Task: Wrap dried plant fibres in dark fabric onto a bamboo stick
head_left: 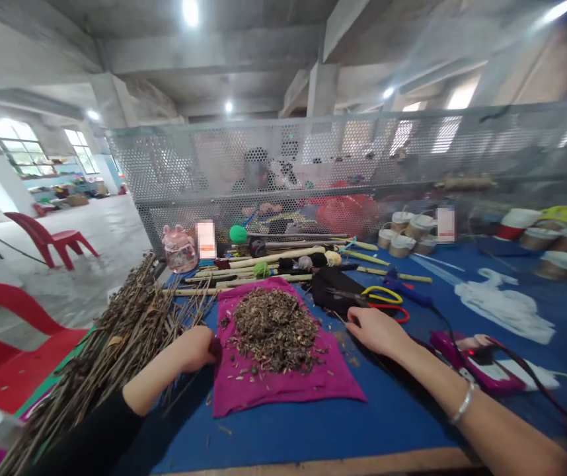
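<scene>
A magenta cloth [283, 387] lies on the blue table [313, 430] with a heap of chopped dry twig bits [273, 327] on it. My left hand [197, 347] is closed on the cloth's left edge. My right hand [375, 330] rests on the table at the cloth's right side, fingers together and pointing left toward the cloth's far right corner; what they touch is hidden. A silver bracelet [463, 403] is on my right wrist.
A big bundle of dry sticks [115, 344] lies at the left. Behind the cloth are bamboo rods and yarn balls [283, 261], scissors with yellow and red handles [387, 301], a black cloth [333, 287], lidded tubs [405, 241], a white plastic bag [504, 304], a pink device [472, 360] and a mesh partition [363, 152]. Red chairs [50, 238] stand left.
</scene>
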{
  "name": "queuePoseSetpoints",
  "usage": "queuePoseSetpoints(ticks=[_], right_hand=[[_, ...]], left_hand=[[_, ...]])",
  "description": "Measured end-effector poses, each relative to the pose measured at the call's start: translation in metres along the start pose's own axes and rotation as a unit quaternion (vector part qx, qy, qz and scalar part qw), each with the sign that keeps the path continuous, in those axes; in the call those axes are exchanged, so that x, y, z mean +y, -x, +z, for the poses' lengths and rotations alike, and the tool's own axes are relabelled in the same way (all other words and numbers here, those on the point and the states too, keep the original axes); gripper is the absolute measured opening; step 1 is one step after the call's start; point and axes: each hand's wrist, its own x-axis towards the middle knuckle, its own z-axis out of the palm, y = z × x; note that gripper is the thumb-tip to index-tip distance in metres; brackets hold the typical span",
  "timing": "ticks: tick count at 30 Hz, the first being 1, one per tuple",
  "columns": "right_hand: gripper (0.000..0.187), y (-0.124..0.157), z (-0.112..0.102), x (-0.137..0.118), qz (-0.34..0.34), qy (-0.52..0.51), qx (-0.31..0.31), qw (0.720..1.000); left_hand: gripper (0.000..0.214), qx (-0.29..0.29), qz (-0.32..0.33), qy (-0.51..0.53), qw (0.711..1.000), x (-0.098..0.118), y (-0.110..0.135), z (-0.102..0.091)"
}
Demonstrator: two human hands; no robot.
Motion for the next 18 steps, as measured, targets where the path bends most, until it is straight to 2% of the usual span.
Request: queuePoseSetpoints(ticks=[2,4,7,11,13,15,16,18], right_hand=[[0.021,-0.002,0.001,0.018,0.027,0.016,0.042,0.999],[0.036,-0.007,0.001,0.039,0.074,0.050,0.067,0.994],[0.050,-0.016,0.001,0.068,0.118,0.079,0.021,0.990],[0.049,-0.024,-0.001,0.090,0.088,0.079,-0.013,0.993],[0.049,-0.024,-0.004,0.086,0.094,0.094,-0.009,0.991],[0.051,-0.022,-0.009,0.068,0.084,0.094,0.010,0.992],[0.052,-0.020,-0.012,0.054,0.055,0.078,0.019,0.995],[0.052,-0.015,-0.016,0.019,-0.045,0.020,0.016,0.999]], left_hand=[[0.008,0.039,-0.027,-0.002,0.999,-0.002,0.006,0.005],[0.010,0.080,-0.071,-0.012,0.994,-0.008,0.010,0.005],[0.012,0.131,-0.131,-0.025,0.982,-0.015,0.016,0.002],[0.019,0.197,-0.166,-0.029,0.966,-0.003,0.015,-0.001],[0.024,0.221,-0.160,-0.022,0.962,0.007,0.005,-0.002],[0.030,0.219,-0.117,-0.001,0.969,0.015,-0.011,-0.004],[0.033,0.209,-0.084,0.012,0.974,0.017,-0.020,-0.005],[0.036,0.183,-0.019,0.032,0.982,0.017,-0.040,-0.007]])
